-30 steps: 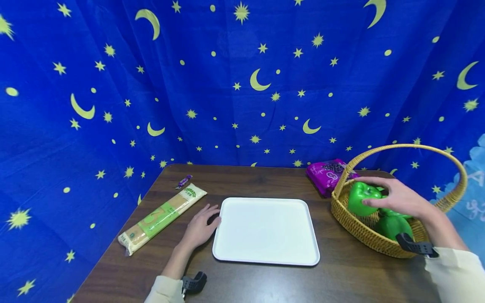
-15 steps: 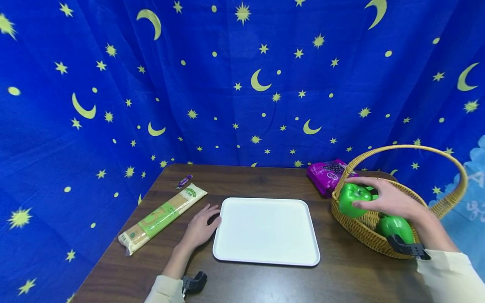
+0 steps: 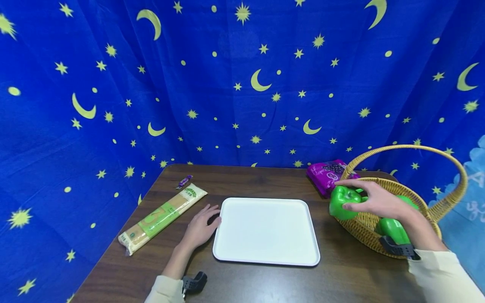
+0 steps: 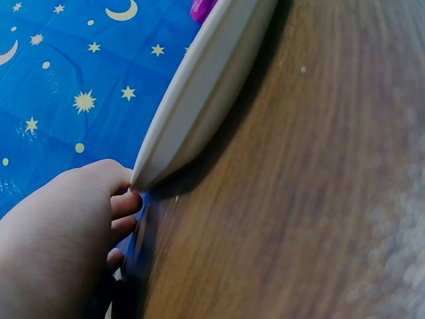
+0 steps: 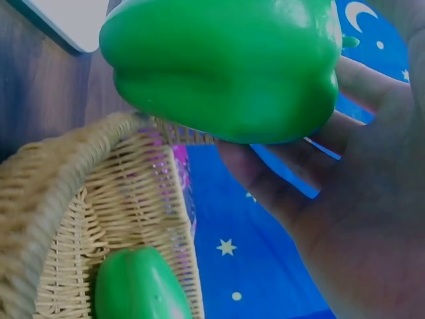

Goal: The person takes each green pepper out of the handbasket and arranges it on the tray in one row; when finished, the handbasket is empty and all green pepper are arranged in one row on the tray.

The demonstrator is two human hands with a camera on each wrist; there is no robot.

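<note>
I've got the right hand's (image 3: 379, 202) fingers curled round a green pepper (image 3: 341, 206) at the wicker basket's (image 3: 361, 235) tray-side rim, handle (image 3: 398, 147) close by. More green peppers inside, partly arm-blocked. Purple packet (image 3: 323, 176) behind. Left hand (image 3: 200, 230) relaxed beside white tray (image 3: 266, 231).

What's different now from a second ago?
The right hand has moved left with the green pepper it was already holding, from over the inside of the basket to its left rim, nearer the white tray. Nothing was let go.

The left hand stayed at the tray's left edge; the tray, basket, long packet, little purple wrapper and purple bag stayed put.
</note>
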